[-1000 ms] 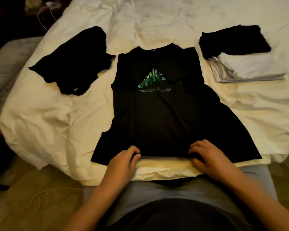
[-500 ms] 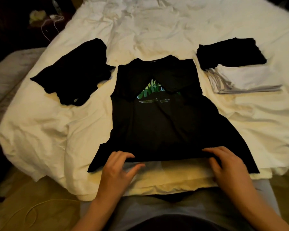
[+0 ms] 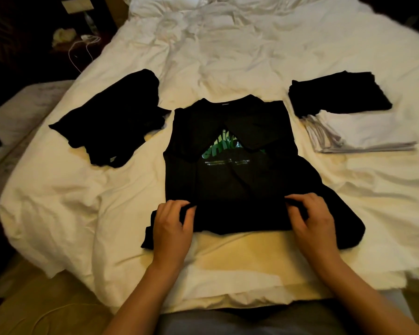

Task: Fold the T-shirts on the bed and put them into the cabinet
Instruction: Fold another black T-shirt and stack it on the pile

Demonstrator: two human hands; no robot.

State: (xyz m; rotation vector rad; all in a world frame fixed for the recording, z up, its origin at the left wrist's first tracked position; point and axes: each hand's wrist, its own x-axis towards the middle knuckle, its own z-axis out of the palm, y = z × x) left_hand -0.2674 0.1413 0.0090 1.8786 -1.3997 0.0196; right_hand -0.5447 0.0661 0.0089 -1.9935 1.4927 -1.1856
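Observation:
A black T-shirt with a green print [image 3: 230, 170] lies face up in the middle of the white bed [image 3: 228, 56], its sleeves folded inward. My left hand [image 3: 172, 226] pinches the shirt's bottom hem on the left, and my right hand [image 3: 310, 221] pinches the hem on the right. Both hold the hem lifted and carried up over the shirt's lower part. An unfolded, crumpled black T-shirt [image 3: 114, 119] lies to the left. At the right sits a folded black T-shirt [image 3: 336, 95] on a stack of folded white T-shirts [image 3: 358, 131].
The bed's near edge runs just in front of my body. A bedside surface [image 3: 80, 37] with a white cable and small items is at the far left. A low pale bench [image 3: 22, 112] with a dark phone stands beside the bed on the left.
Both hands took hold of the bottom hem and lifted it away from me, folding the shirt's lower part upward. The camera view tilted up, showing more of the bed.

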